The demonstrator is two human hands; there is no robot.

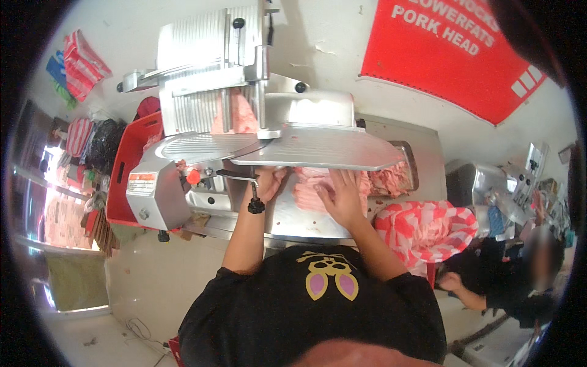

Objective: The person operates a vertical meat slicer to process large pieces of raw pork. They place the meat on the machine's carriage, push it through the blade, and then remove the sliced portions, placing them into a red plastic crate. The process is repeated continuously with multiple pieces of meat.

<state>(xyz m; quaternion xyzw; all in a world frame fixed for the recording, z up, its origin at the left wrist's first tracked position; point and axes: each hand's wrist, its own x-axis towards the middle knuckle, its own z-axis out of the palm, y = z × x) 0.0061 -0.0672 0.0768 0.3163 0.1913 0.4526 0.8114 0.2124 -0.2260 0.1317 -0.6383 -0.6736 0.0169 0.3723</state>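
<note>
Slicer (318,147): glossy metal. Crate (115,205): smooth plastic.

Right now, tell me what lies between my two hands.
From left hand to right hand, the head view shows bare metal surface, then pink meat.

Before you, a stainless-steel table (425,136) carries the meat slicer (278,147), a pile of sliced pink meat (310,191) and, at right, a shallow metal tray (415,168).
</note>
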